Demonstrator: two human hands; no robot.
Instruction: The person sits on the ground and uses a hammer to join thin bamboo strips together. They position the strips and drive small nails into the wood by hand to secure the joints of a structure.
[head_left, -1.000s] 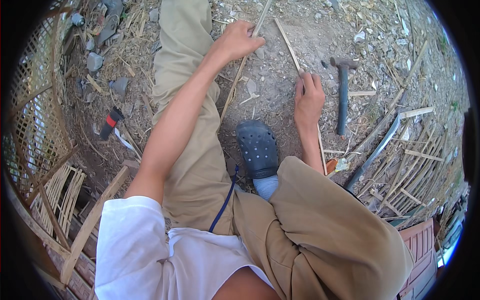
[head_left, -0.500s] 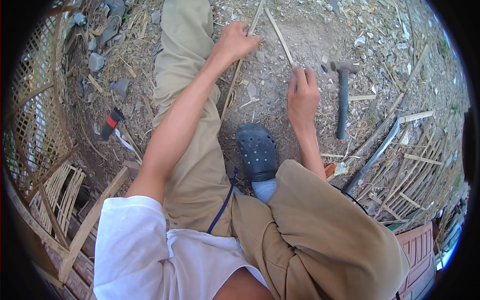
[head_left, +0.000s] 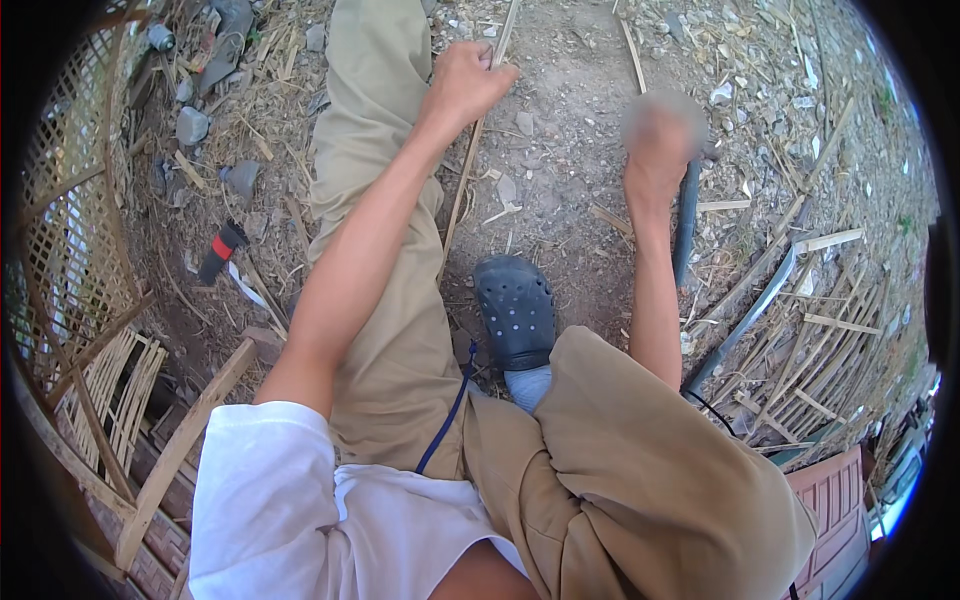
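My left hand [head_left: 466, 86] is closed around a long, thin bamboo strip [head_left: 461, 190], which runs from the top edge down beside my tan trouser leg. Farther right, my right hand [head_left: 660, 150] holds a second, shorter bamboo strip [head_left: 632, 50] that points up and away from it. A blur covers the fingers of that hand, so their exact grip is hidden. Just beside the right wrist lies a hammer [head_left: 686, 220] with a dark blue handle, its head largely hidden behind the hand.
A long curved blade [head_left: 760, 303] lies at the right, near a slatted bamboo panel [head_left: 830, 340]. My dark clog [head_left: 514, 310] stands between the hands. A black-and-red object [head_left: 222, 250], stones and a wooden lattice [head_left: 75, 190] are at the left. Dry scraps litter the ground.
My right hand has moved right and slightly away from me, carrying its strip toward the hammer. My left hand stays nearly in place on the long strip.
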